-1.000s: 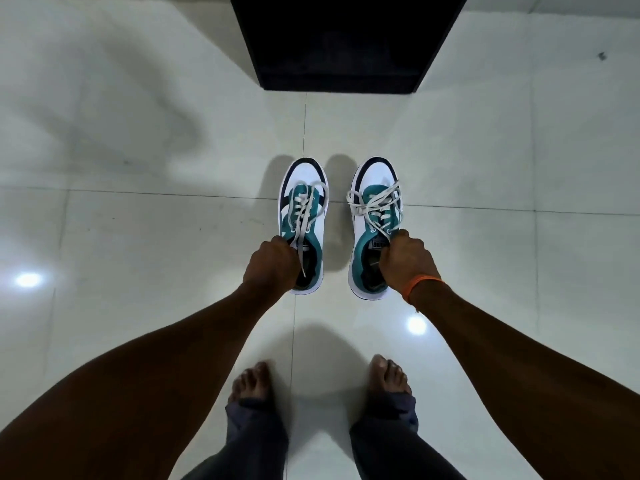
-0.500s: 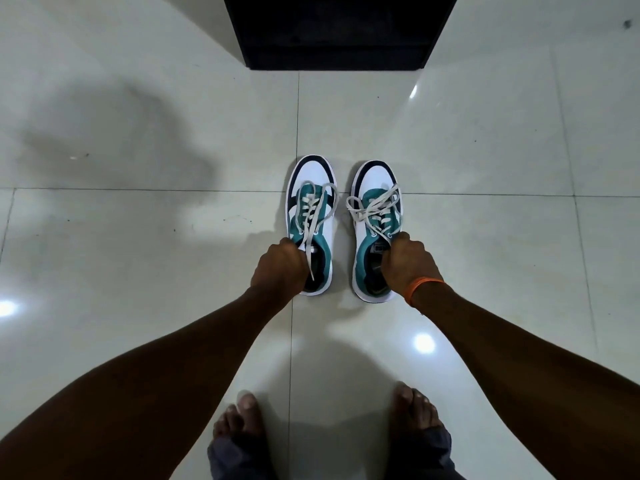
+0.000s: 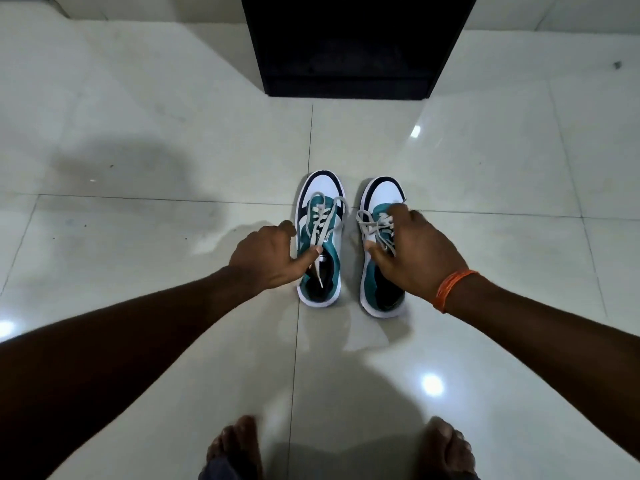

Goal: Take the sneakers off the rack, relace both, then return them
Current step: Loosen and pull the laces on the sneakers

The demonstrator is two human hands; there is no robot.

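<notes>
Two white and teal sneakers with navy trim and loose grey-white laces stand side by side on the floor, toes pointing away from me. My left hand (image 3: pixel 266 258) lies against the outer side of the left sneaker (image 3: pixel 323 188), its fingers loosened and its thumb on the collar by the tongue. My right hand (image 3: pixel 419 251) is spread over the right sneaker (image 3: pixel 384 190). Its fingers rest on the laces and hide much of the tongue. Neither shoe is lifted.
A black rack or cabinet (image 3: pixel 349 46) stands on the floor straight ahead, beyond the sneakers. Glossy pale floor tiles (image 3: pixel 156 150) stretch all around. My bare feet (image 3: pixel 235 448) show at the bottom edge, and an orange thread band (image 3: pixel 450 289) circles my right wrist.
Both sneakers came down onto the floor. My fists, earlier closed on the shoe collars, have loosened; the right hand slid forward onto the laces. The view dropped closer to the floor.
</notes>
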